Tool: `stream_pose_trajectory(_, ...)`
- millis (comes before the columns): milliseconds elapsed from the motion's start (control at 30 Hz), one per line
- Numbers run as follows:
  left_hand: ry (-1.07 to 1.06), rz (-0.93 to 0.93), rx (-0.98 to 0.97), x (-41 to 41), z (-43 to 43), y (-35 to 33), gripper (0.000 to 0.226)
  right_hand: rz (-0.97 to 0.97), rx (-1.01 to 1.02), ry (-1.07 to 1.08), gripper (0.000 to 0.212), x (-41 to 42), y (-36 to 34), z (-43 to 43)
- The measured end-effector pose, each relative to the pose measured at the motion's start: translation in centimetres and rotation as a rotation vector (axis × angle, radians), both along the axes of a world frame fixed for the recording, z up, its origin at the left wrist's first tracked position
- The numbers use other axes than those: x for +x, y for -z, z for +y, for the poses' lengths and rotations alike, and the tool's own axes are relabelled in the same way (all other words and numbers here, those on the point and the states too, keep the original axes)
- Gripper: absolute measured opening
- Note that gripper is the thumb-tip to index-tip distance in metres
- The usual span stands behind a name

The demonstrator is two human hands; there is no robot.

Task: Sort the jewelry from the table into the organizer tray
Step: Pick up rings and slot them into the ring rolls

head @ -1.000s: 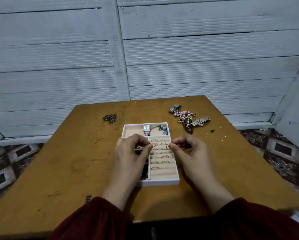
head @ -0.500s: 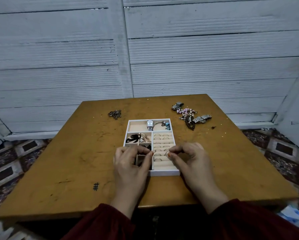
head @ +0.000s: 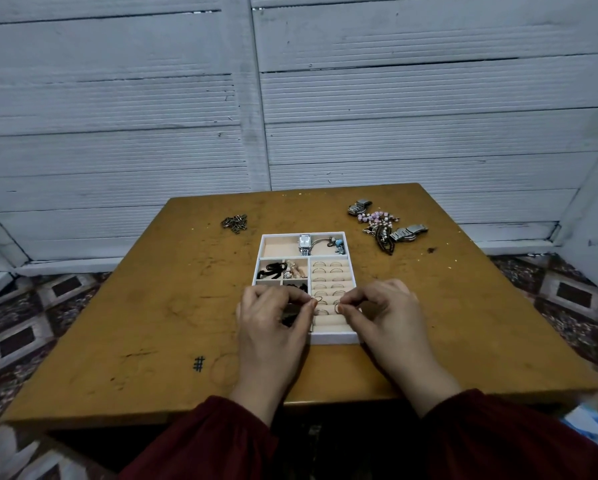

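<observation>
The left hand (head: 273,323) and right hand (head: 387,317) have slid back to the organizer tray's (head: 332,338) nearest rolls. The left pinches a ring (head: 314,301), the right another ring (head: 339,309). Watches (head: 410,233) and beads (head: 377,218) lie unsorted beyond the right hand.

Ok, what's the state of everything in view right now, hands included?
Left hand: pinches a ring over the ring rows.
Right hand: pinches a second ring there.
Organizer tray: open, partly filled.
Silver watch: lying in the tray's top compartment.
Bead-and-watch pile: loose on the table, far right.
Dark metal cluster: loose, far left.
</observation>
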State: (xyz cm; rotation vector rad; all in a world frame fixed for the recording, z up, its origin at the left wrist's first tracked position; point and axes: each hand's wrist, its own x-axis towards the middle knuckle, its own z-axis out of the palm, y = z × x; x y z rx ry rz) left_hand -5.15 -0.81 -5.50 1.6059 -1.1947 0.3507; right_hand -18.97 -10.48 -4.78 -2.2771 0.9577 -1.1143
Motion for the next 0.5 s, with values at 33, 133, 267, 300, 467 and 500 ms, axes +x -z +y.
stream_pose_trajectory(33, 0.003, 0.001, 0.000, 0.01, -0.02, -0.01, 0.016, 0.003, 0.002, 0.002, 0.013, -0.02, -0.04, 0.04)
stream_pose_trajectory(133, 0.002, -0.006, -0.014, 0.04, -0.04, 0.00, 0.015, 0.004, -0.001, 0.004, 0.013, 0.00, 0.04, 0.18)
stream_pose_trajectory(267, -0.001, -0.004, -0.006, -0.05, -0.04, -0.09, 0.016, 0.020, -0.006, 0.023, 0.006, 0.11, 0.07, 0.32)
stream_pose_trajectory(300, -0.003, -0.008, -0.010, -0.10, -0.02, -0.13, 0.015, 0.030, -0.014, 0.035, 0.008, 0.14, 0.06, 0.34)
stream_pose_trajectory(467, -0.009, -0.012, -0.017, -0.33, 0.07, -0.36, 0.016, 0.067, -0.058, 0.066, 0.013, 0.25, 0.24, 0.38)
stream_pose_trajectory(500, -0.010, -0.015, -0.012, -0.34, 0.09, -0.37, 0.016, 0.073, -0.063, 0.065, 0.014, 0.25, 0.29, 0.37)
